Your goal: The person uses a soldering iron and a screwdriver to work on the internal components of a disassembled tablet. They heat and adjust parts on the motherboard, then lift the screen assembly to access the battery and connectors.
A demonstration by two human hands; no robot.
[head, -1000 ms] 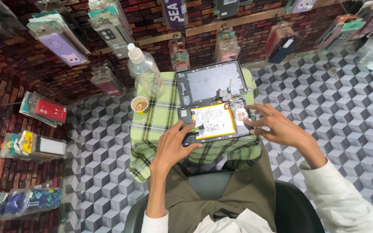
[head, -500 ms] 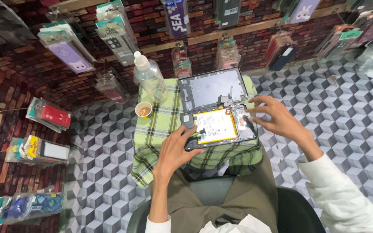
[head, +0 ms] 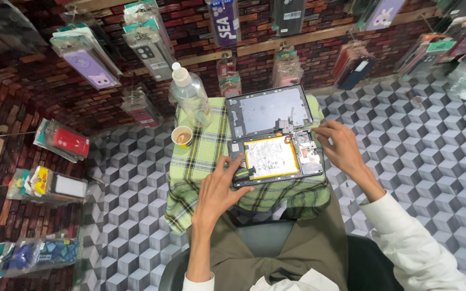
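Since half a second ago, your right hand (head: 341,148) has drawn back toward the 3 o'clock edge of the opened tablet (head: 276,159); fingers loosely curled, tips touching its upper right corner, gripping nothing. Your left hand (head: 219,188) lies spread, fingertips pressing the tablet's 7 o'clock corner. Tablet sits on the green plaid cloth (head: 200,161); detached back panel (head: 268,110) at 12 o'clock, paper cup (head: 182,136) at 9 o'clock.

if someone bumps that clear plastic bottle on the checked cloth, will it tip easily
Probably yes. The bottle is tall and narrow and looks nearly empty, so likely light. It stands on soft cloth near the small table's far corner, beside a paper cup, so a fall might knock that too. Neither the left hand nor the right hand is near it.
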